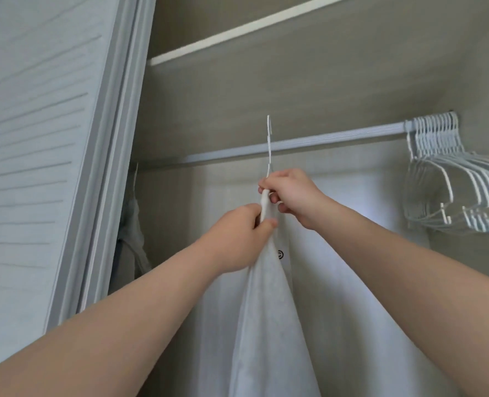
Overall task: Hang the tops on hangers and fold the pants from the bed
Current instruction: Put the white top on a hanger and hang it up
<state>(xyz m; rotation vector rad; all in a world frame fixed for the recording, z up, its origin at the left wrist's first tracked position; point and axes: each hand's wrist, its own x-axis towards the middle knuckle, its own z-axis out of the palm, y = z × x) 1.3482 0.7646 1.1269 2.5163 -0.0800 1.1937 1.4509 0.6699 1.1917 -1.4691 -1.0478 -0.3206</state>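
Inside a closet, below the rail [337, 138], two hands grasp a white top [266, 310] on a white hanger [269, 141].
The right hand [292, 196] curls round the base of the hanger's hook; the left hand [241, 227], just beneath, pinches the top's cloth near the collar. The hook stands edge-on across the rail; whether it rests on it cannot be told. Bare hangers [452, 173] crowd the rail's right end, another garment [134, 224] hangs by the slatted door [37, 138], and a shelf [237, 32] runs above.
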